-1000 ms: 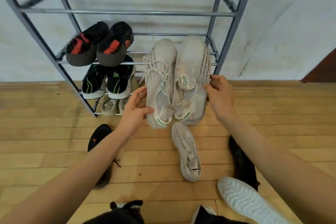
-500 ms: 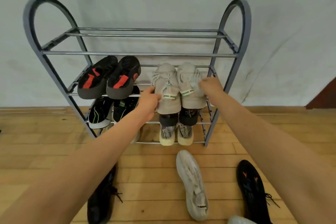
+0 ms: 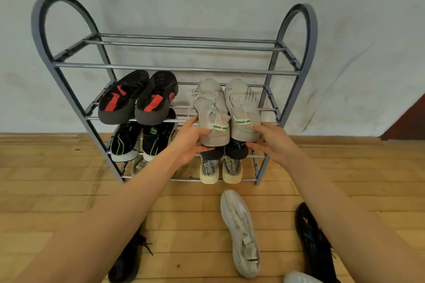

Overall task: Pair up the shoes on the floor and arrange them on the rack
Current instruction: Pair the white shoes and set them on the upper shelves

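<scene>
Left hand (image 3: 190, 145) cups one heel of the white pair (image 3: 226, 110), thumb on top, fingers curled beneath. The right hand (image 3: 269, 142) holds the other heel likewise, and both grips look loose. Pair lies toes-in on the rack's (image 3: 174, 68) second tier, right side, heels overhanging the front rail (image 3: 181, 119).

Risk: if released now, the heels may tip forward off the rail, or the dangling laces (image 3: 195, 101) may snag.

Versus half a second back: both hands have slid from collars to heels.

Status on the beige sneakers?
Left hand and right hand grip heels of beige knit sneaker pair. Pair on grey metal rack, second shelf down. Nothing blocking.
</scene>
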Action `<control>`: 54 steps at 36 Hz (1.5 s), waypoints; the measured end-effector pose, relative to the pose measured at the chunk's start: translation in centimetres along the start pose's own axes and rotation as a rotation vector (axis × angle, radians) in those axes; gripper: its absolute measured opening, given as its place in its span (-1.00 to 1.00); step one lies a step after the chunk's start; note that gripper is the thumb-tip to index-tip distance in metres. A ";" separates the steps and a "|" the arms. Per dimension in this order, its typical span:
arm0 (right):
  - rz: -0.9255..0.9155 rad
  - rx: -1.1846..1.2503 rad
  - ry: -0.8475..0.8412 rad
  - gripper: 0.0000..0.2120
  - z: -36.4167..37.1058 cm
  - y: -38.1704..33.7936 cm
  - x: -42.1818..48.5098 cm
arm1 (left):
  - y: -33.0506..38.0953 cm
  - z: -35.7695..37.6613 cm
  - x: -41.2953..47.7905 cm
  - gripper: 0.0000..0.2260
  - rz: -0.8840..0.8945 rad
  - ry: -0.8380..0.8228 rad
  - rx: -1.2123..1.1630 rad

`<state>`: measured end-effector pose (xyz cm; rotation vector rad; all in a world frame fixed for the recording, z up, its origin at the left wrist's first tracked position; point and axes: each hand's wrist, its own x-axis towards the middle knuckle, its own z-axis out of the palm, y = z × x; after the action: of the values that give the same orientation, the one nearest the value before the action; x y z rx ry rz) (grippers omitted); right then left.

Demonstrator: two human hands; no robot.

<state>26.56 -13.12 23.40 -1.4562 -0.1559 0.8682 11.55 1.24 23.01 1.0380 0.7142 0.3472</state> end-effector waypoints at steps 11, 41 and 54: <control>-0.166 -0.175 0.100 -0.70 -1.0 -2.7 2.4 | 4.3 2.7 2.8 -0.53 0.033 -0.014 0.072; -0.130 -0.118 0.182 -0.65 0.1 -2.4 3.7 | 3.2 4.3 2.9 -0.56 0.084 0.206 -0.005; -0.191 -0.211 0.180 -0.72 -0.3 -1.9 3.8 | 2.9 3.7 3.5 -0.67 0.061 0.200 0.299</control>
<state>30.21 -10.84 23.55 -1.6780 -0.2531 0.5757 16.81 2.21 25.35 1.3221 0.9346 0.4090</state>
